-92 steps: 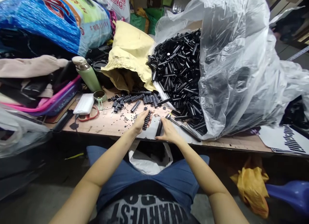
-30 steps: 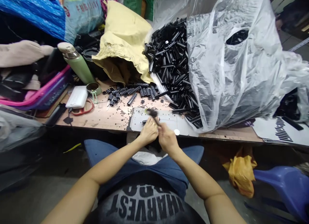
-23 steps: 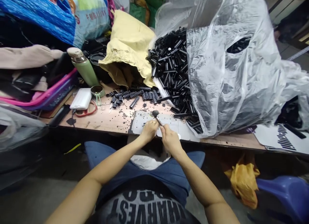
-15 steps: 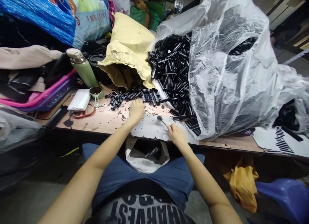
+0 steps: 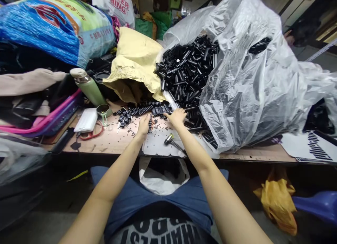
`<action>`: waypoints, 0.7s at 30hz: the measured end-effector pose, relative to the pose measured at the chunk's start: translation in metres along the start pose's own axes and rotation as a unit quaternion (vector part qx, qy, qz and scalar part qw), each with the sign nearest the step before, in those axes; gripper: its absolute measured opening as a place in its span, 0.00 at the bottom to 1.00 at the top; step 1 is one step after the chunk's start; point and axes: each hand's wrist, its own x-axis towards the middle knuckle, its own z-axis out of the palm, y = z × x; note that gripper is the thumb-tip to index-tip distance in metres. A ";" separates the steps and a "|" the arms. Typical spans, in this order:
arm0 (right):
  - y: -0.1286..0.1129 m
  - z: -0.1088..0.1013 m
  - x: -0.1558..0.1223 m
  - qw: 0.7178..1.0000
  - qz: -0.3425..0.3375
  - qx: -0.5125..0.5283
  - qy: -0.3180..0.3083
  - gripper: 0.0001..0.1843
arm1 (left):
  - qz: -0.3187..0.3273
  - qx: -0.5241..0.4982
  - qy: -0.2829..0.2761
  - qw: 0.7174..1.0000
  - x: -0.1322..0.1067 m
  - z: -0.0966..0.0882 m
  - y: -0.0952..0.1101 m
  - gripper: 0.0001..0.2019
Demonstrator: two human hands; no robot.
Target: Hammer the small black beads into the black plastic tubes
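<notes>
My left hand [image 5: 144, 125] is closed around a short black ribbed piece with white dots [image 5: 150, 124], held upright just above the bench. My right hand [image 5: 177, 117] reaches to the front of a heap of glossy black tubes [image 5: 184, 70]. Its thumb is spread away from its fingers, and the fingertips are at a tube on the heap's edge. Below that forearm, a small hammer [image 5: 168, 139] with a dark handle rests on a white sheet [image 5: 158, 142]. More dotted ribbed pieces [image 5: 142, 110] are piled behind my left hand.
Tiny dark bits are scattered over the bench [image 5: 116, 140]. A yellow sack [image 5: 134, 54] and a large clear plastic bag [image 5: 244, 82] stand behind. To the left are a green flask [image 5: 91, 89], a white box [image 5: 86, 120], red-handled scissors [image 5: 92, 133] and a pink basket [image 5: 52, 112].
My right hand has let go of the hammer, now lying on the white sheet, and moved forward to the tubes. My left hand has drawn slightly back, with a dotted ribbed piece now visible in it.
</notes>
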 end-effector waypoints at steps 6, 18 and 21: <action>0.017 -0.002 -0.010 1.000 0.002 -0.010 -0.030 0.45 | -0.004 -0.096 -0.039 0.995 -0.023 0.007 0.010 0.19; 0.004 -0.040 -0.042 0.950 -0.194 0.243 -0.035 0.54 | -0.051 -0.125 -0.062 0.989 -0.040 0.003 0.016 0.21; 0.014 -0.050 -0.078 0.853 -0.385 0.348 -0.060 0.60 | -0.059 -0.151 -0.068 0.984 -0.048 0.003 0.019 0.21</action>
